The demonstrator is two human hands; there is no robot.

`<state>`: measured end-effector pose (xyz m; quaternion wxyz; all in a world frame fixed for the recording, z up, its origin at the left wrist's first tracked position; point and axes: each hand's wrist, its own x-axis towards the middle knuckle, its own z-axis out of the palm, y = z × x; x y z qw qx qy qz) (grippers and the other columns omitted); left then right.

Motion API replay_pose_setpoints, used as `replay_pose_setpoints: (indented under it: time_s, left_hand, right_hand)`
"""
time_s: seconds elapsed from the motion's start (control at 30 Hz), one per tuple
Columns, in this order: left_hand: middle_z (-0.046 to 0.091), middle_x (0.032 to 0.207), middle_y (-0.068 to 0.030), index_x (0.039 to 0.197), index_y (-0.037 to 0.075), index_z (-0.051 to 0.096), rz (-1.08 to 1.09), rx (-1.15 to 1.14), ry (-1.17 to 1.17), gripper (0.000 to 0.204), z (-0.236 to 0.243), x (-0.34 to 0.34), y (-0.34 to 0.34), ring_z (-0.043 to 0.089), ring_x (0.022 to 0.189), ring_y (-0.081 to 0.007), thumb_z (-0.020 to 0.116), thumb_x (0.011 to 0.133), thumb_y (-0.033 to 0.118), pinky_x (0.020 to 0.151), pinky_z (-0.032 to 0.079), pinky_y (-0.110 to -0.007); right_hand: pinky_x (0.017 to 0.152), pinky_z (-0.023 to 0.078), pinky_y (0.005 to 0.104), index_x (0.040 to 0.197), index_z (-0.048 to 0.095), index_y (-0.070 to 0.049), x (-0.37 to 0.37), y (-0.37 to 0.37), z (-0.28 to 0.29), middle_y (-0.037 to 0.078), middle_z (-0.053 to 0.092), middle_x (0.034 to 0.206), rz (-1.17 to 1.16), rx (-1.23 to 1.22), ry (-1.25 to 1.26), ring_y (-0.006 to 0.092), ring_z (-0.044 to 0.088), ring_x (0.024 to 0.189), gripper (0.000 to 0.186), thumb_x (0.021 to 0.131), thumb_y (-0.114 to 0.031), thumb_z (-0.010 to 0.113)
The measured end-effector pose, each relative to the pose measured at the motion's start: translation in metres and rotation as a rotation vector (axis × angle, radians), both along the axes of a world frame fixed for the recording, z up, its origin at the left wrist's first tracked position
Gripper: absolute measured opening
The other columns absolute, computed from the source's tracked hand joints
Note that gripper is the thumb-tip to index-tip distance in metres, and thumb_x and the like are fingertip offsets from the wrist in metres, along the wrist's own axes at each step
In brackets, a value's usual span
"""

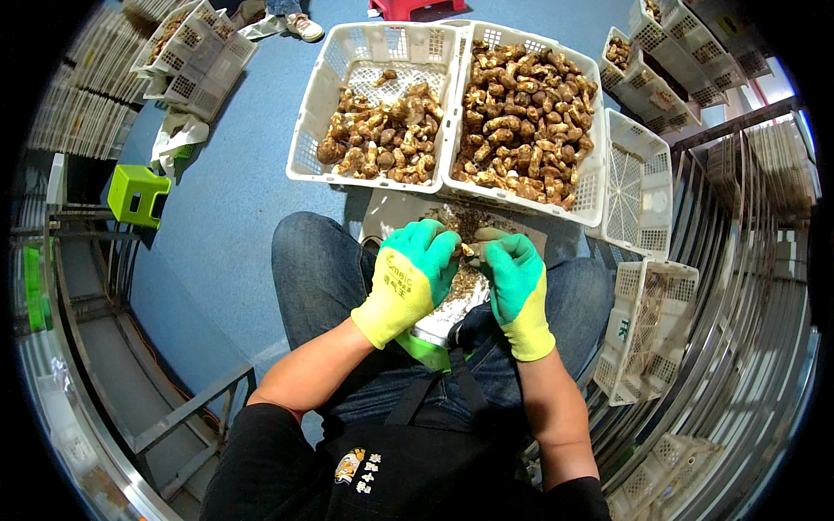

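Both my hands wear yellow gloves with green-coated fingers and meet above my lap. My left hand (410, 276) is closed around a small brown mushroom (469, 250), of which only a pale bit shows between the fingertips. My right hand (519, 285) is closed too, its soiled fingertips against the mushroom's other side; whether it holds anything else is hidden. Dark crumbs of dirt (467, 288) lie on a white surface below them. Beyond my knees, a white crate (300, 161) is partly filled with brown mushrooms, and a second white crate (592, 187) beside it is heaped with them.
More white crates (638, 195) stand at my right, beside metal racks (738, 252). A green stool (137, 196) and stacked crates (204, 78) are at the left. A red stool (415, 7) stands at the far edge, near another person's shoe (305, 27).
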<state>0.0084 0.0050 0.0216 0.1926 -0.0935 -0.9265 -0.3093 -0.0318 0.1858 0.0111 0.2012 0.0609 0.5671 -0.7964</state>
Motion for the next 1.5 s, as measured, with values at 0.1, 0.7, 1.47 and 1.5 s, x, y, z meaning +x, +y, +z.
replay_pose_setpoints:
  time_s: [0.1,0.7,1.47,1.5]
  left_hand:
    - [0.065,0.097,-0.0116,0.107,0.007,0.065,0.007,-0.006,0.013,0.033,0.0,0.0,0.001,0.065,0.087,-0.0366,0.08,0.077,0.006,0.073,0.051,-0.048]
    - [0.063,0.099,-0.0131,0.109,0.002,0.065,0.11,0.238,-0.165,0.031,-0.014,-0.004,0.002,0.067,0.088,-0.0304,0.081,0.083,0.005,0.076,0.055,-0.039]
    - [0.076,0.109,-0.0096,0.125,0.002,0.072,0.378,0.932,-0.764,0.039,-0.18,-0.217,-0.2,0.067,0.099,-0.0202,0.072,0.1,0.031,0.087,0.054,-0.038]
    - [0.076,0.107,-0.0081,0.122,0.004,0.073,0.293,1.094,-0.759,0.034,-0.18,-0.209,-0.206,0.068,0.091,-0.0206,0.072,0.1,0.03,0.079,0.056,-0.037]
  right_hand:
    - [0.09,0.058,0.0315,0.101,0.066,0.002,0.0,0.001,-0.005,0.015,0.07,0.13,0.0,-0.055,-0.016,0.0159,0.069,0.099,0.011,0.099,-0.008,0.07]
    - [0.072,0.05,0.0258,0.113,0.074,0.002,-0.05,0.046,-0.005,0.002,0.073,0.094,0.224,0.326,0.209,0.0081,0.061,0.079,0.028,0.097,-0.021,0.073]
    - [0.082,0.052,0.0473,0.089,0.063,-0.011,-0.007,0.022,0.082,0.011,0.062,0.087,0.799,1.136,1.194,0.0316,0.064,0.083,0.012,0.083,-0.021,0.063]
    - [0.081,0.052,0.0461,0.085,0.065,-0.01,0.003,0.019,0.115,0.013,0.063,0.085,0.849,1.217,1.193,0.0324,0.063,0.082,0.012,0.083,-0.021,0.063]
